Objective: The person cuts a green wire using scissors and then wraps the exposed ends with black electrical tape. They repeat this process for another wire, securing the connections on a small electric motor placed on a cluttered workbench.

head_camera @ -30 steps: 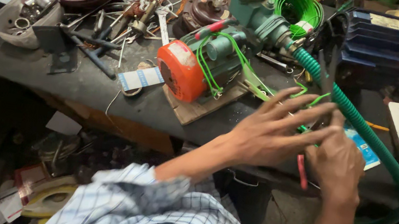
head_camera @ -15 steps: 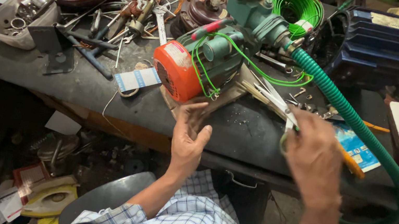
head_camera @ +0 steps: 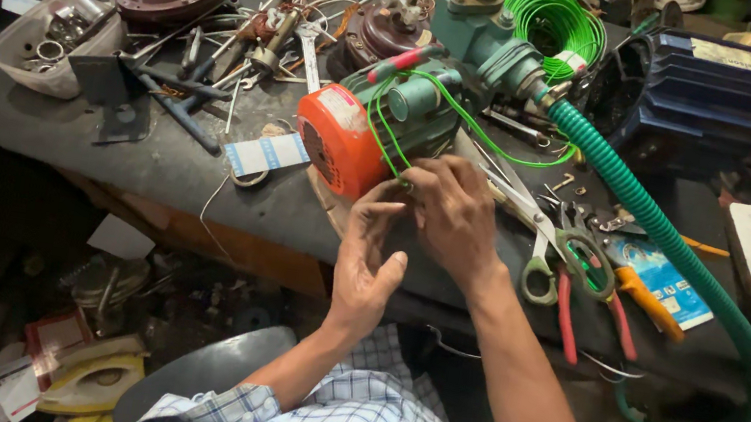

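Looking down from the head cam, I had both hands at the small motor pump (head_camera: 377,132) near the middle of the table (head_camera: 60,134). Pump sat on a wooden board, orange end cap facing near-left, green body behind it, green ribbed hose (head_camera: 678,246) running off its far end and looping down past the right edge.

Right hand (head_camera: 454,215) was closed in a pinch on the thin green wire (head_camera: 450,113) at the near side of the pump body, fingers curled. Left hand (head_camera: 368,260) was just beside it, fingers loosely spread and half open, fingertips touching the same spot; couldn't tell if it actually held the wire.

Handling call: wire looked thin and springy, easy to kink, likely to slip from bare fingers, so pinch it close to where it met the pump. Pump itself looked heavy and rigid; I'd take it by the body, not the cap or hose.

Nearby: scissors (head_camera: 540,236) and red-handled pliers (head_camera: 584,307) just right of the right hand, green wire coil (head_camera: 553,19) far, blue motor (head_camera: 702,81) far right, loose tools far left.
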